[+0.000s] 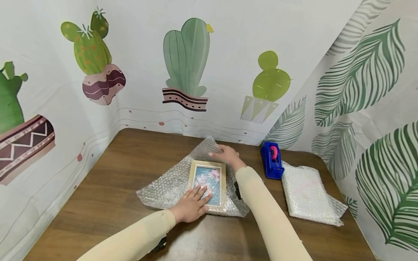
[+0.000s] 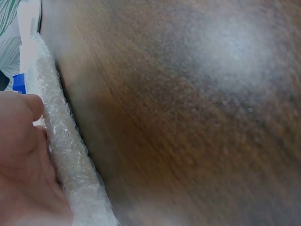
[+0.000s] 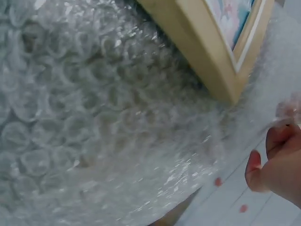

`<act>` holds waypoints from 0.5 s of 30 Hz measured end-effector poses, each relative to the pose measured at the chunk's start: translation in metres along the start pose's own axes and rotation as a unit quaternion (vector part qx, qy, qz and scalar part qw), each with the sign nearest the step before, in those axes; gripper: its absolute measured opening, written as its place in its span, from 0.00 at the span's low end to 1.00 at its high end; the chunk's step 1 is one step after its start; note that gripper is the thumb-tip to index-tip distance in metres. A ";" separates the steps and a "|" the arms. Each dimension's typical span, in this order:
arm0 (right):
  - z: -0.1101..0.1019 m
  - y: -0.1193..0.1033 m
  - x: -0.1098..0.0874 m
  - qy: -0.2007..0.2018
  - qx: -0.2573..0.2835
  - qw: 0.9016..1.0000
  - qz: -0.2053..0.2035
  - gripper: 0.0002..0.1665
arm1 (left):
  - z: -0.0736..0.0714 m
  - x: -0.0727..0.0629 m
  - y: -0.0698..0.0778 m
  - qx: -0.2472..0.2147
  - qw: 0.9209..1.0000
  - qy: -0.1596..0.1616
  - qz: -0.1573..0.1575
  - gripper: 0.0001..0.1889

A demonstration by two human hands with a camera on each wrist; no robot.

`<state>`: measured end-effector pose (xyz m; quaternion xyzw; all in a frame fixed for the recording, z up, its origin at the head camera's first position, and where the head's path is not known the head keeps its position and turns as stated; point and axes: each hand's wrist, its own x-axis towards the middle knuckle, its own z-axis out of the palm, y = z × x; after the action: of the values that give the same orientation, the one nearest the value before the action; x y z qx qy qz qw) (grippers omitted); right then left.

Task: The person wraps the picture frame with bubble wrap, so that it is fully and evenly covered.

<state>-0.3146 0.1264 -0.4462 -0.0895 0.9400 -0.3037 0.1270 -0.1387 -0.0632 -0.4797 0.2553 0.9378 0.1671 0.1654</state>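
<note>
A gold picture frame with a blue and pink floral picture lies face up on a sheet of bubble wrap. My left hand rests on its lower part, fingers straight and spread over the picture. At the frame's far edge, my right hand pinches the raised far corner of the wrap. The right wrist view shows the frame's corner bare above the wrap, with curled fingers at the sheet's edge. In the left wrist view, bubble wrap runs along the frame's near side, beside the palm.
A blue tape dispenser with a pink roll stands at the back right of the wooden table. Right of it lies a flat bubble-wrapped package. Cactus-printed wall covering borders the table's back and sides.
</note>
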 end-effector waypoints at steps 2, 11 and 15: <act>-0.001 -0.005 -0.001 -0.001 -0.036 0.999 -0.028 0.34 | 0.000 0.000 0.000 -0.002 1.000 0.001 0.001 0.27; -0.021 -0.009 -0.014 -0.044 -0.192 0.975 -0.100 0.28 | 0.002 0.001 -0.001 0.000 1.000 0.003 0.001 0.27; -0.023 -0.011 -0.023 -0.048 -0.271 0.950 -0.144 0.26 | 0.003 0.000 -0.001 0.000 1.000 0.005 0.000 0.28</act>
<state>-0.2988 0.1358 -0.4172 -0.2695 0.9568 -0.0478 0.0978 -0.1379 -0.0635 -0.4826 0.2546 0.9385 0.1686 0.1610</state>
